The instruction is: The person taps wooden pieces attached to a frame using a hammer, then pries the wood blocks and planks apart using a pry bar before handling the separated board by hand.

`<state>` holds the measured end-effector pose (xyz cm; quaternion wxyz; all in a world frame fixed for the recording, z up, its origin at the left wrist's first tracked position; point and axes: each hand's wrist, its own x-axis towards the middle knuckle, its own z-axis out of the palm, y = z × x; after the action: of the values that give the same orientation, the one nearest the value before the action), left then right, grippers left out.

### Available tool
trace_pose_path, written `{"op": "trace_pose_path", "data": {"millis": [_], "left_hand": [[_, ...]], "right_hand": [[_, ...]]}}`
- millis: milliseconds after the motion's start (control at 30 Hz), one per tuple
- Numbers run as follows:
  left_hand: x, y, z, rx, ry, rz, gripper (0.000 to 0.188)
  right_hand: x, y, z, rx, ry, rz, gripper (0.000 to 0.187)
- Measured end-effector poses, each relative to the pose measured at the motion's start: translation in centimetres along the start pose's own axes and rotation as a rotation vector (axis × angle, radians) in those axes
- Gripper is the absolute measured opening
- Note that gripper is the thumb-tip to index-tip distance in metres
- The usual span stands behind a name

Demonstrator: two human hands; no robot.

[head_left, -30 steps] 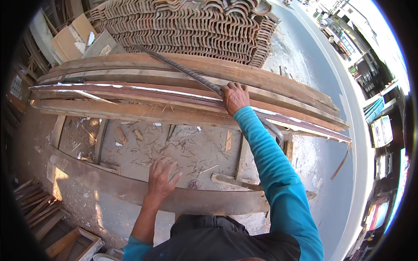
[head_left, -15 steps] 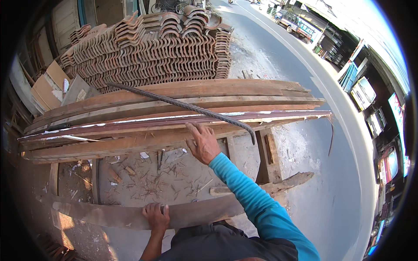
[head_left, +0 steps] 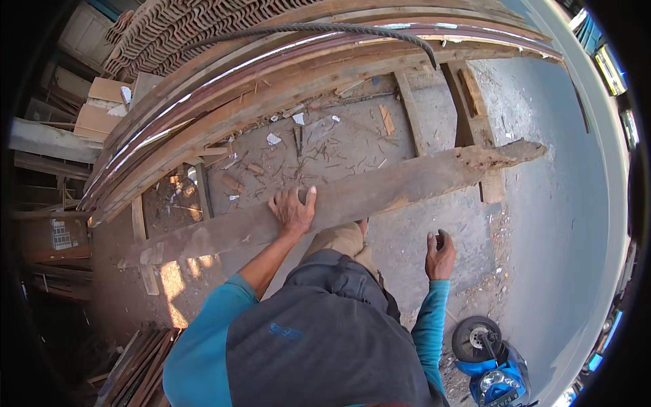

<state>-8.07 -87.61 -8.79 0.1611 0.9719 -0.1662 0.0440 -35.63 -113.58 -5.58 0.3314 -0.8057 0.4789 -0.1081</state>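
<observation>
My left hand lies over a long weathered wooden plank, its fingers curled at the far edge and the thumb apart. A small dark patch shows between thumb and fingers; I cannot make out what it is. The plank slants up to the right, where its end is ragged and broken. My right hand hangs free to the right of my body, touching nothing visible, its fingers loosely bent and apart from the thumb. Across the stacked beams beyond rests a ribbed steel bar with a bent end.
Wooden crosspieces run below the beams and the plank. Nails and wood scraps litter the ground. Roof tiles are piled at the far left. A blue motorcycle stands at lower right, beside the road.
My right hand has drawn back from the beams to beside my body. My left hand stays on the plank. The view has tilted down, and the plank now slants up to the right.
</observation>
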Motion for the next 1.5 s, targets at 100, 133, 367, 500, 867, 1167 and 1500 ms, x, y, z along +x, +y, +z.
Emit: {"op": "trace_pose_path", "data": {"millis": [100, 133, 367, 500, 867, 1167, 1500], "left_hand": [[-0.2, -0.5, -0.7, -0.061, -0.053, -0.033, 0.055], [-0.7, -0.6, -0.9, -0.049, -0.048, -0.039, 0.056], [0.8, -4.1, -3.3, -0.447, -0.038, -0.004, 0.054], [2.5, -10.3, -8.2, -0.880, -0.085, -0.086, 0.045], [13.6, -41.3, -25.3, -0.802, 0.357, -0.248, 0.047], [27.7, -57.5, -31.7, -0.221, 0.242, -0.174, 0.052], [44.1, -68.9, -26.0, -0.065, -0.278, -0.040, 0.061]], "right_hand": [[-3.4, -1.9, 1.8, 0.131, -0.221, -0.051, 0.045], [-4.4, -2.4, 2.3, 0.147, -0.241, -0.073, 0.045], [-7.6, -5.3, 5.8, 0.065, -0.425, -0.269, 0.048], [-9.7, -10.2, 8.5, 0.113, -0.154, -0.259, 0.048], [-14.6, -28.0, 23.9, -0.052, 0.064, -0.577, 0.048], [-14.5, -29.9, 30.4, -0.279, 0.243, -0.427, 0.046], [-14.3, -30.4, 29.7, -0.306, 0.199, -0.244, 0.040]]}}
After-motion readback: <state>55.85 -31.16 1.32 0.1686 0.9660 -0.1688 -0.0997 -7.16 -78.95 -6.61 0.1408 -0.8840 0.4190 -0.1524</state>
